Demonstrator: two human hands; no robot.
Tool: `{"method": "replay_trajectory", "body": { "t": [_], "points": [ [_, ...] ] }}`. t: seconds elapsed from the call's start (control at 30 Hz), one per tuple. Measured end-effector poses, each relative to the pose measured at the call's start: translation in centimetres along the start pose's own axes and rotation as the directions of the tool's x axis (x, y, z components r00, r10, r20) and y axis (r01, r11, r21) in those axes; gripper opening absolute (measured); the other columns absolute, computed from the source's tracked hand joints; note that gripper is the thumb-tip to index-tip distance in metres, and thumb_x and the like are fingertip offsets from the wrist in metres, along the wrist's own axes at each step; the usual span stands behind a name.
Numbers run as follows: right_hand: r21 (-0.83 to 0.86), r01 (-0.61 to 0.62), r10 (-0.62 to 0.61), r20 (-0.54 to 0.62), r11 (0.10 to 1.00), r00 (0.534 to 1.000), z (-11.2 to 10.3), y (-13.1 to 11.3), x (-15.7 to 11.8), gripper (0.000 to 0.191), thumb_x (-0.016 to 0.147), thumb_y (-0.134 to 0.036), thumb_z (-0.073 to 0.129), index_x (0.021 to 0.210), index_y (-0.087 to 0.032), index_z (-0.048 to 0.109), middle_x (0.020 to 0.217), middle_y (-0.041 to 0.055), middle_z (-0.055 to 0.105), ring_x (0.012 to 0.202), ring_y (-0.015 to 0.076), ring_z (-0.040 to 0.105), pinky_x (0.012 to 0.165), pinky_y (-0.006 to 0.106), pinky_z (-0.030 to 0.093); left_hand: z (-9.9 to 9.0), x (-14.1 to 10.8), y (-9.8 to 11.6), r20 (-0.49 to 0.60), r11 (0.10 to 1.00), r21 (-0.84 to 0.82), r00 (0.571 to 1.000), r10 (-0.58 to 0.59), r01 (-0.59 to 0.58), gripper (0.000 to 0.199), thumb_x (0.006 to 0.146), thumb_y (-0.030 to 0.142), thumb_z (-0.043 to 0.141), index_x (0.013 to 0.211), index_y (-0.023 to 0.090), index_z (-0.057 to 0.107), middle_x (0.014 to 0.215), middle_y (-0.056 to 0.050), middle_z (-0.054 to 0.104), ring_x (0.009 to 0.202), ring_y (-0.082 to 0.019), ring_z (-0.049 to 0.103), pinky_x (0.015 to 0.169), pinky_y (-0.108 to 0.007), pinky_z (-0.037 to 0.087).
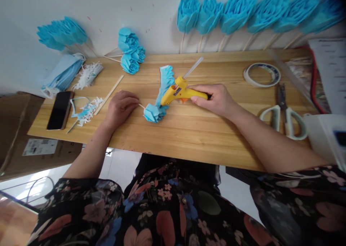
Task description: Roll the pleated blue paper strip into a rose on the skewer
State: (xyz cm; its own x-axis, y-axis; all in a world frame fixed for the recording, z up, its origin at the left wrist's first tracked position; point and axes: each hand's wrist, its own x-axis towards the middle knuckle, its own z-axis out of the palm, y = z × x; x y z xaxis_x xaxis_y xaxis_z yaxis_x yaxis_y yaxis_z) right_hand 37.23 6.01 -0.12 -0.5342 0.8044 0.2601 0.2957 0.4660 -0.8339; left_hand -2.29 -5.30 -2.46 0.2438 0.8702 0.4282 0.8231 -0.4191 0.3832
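Observation:
My right hand [213,99] is wrapped round the handle of a yellow glue gun [177,91], which has a clear glue stick [193,67] sticking out of its back. The gun's nozzle points down at a pleated light blue strip [165,80]. That strip runs into a partly rolled blue flower [152,113] on the wooden table [189,137]. My left hand [123,107] is closed on the thin wooden stick [141,105] of this flower, left of the bloom. Most of the stick is hidden by the fingers.
Finished blue flowers [129,45] stand or lie along the wall. At left are blue masks [65,73], white loops [88,74], a phone [60,110], scraps [88,110] and a flat strip [109,94]. At right are a tape roll [246,76], scissors [282,109] and a white box [321,130].

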Motion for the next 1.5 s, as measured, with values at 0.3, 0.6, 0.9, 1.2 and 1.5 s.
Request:
{"method": "replay_trajectory", "body": {
  "t": [0.3, 0.6, 0.9, 1.2, 1.5],
  "points": [
    [0.018, 0.041, -0.041, -0.001, 0.999, 0.999, 0.2, 0.5, -0.1, 0.022, 0.084, -0.038, 0.085, 0.103, -0.03, 0.092, 0.102, 0.0041, 0.09, 0.091, 0.0274, 0.081, 0.074, 0.039, 0.063, 0.1, 0.0, 0.0, -0.008, 1.0, -0.003, 1.0, 0.019, -0.019, 0.031, 0.113, 0.046, 0.07, 0.097, 0.023, 0.083, 0.112, -0.012, 0.085, 0.105, -0.029, 0.079, 0.1, -0.048, 0.062],
    [0.102, -0.046, 0.048, -0.02, 0.994, 0.999, -0.5, 0.4, -0.1, 0.036, 0.1, -0.058, 0.078, 0.115, -0.028, 0.089, 0.082, 0.0009, 0.078, 0.059, 0.0166, 0.06, 0.059, 0.034, 0.05, 0.1, 0.0, 0.0, 0.004, 1.0, 0.008, 1.0, 0.026, -0.027, 0.034, 0.115, 0.047, 0.066, 0.096, 0.023, 0.082, 0.112, -0.012, 0.085, 0.106, -0.029, 0.078, 0.101, -0.048, 0.062],
    [0.2, -0.078, 0.096, -0.084, 0.977, 0.992, 0.1, 0.6, 0.1, 0.039, 0.094, -0.061, 0.083, 0.112, -0.027, 0.089, 0.079, 0.0012, 0.078, 0.057, 0.0149, 0.054, 0.056, 0.033, 0.044, 0.4, 0.2, -0.8, -0.03, 0.999, 0.038, 0.999, 0.01, -0.009, 0.033, 0.115, 0.048, 0.066, 0.102, 0.023, 0.085, 0.114, -0.011, 0.084, 0.106, -0.029, 0.078, 0.1, -0.046, 0.062],
    [0.197, -0.093, 0.121, -0.136, 0.976, 0.983, 0.1, 1.0, 0.3, 0.044, 0.092, -0.063, 0.084, 0.113, -0.025, 0.087, 0.08, 0.0008, 0.076, 0.061, 0.0146, 0.057, 0.057, 0.031, 0.044, 1.3, 2.7, -2.9, -0.039, 0.998, -0.049, 0.998, 0.045, -0.047, 0.038, 0.113, 0.053, 0.068, 0.097, 0.023, 0.085, 0.111, -0.012, 0.084, 0.106, -0.029, 0.078, 0.1, -0.047, 0.063],
    [0.019, -0.063, 0.064, -0.118, 0.998, 0.991, 0.0, 0.8, 0.0, 0.038, 0.095, -0.05, 0.076, 0.121, -0.026, 0.09, 0.096, 0.0068, 0.085, 0.084, 0.0247, 0.075, 0.065, 0.036, 0.052, 1.0, 1.9, -2.4, -0.063, 0.994, -0.103, 0.998, 0.026, -0.033, 0.032, 0.113, 0.046, 0.072, 0.097, 0.022, 0.087, 0.111, -0.011, 0.083, 0.105, -0.027, 0.078, 0.099, -0.044, 0.063]
  ]
}}
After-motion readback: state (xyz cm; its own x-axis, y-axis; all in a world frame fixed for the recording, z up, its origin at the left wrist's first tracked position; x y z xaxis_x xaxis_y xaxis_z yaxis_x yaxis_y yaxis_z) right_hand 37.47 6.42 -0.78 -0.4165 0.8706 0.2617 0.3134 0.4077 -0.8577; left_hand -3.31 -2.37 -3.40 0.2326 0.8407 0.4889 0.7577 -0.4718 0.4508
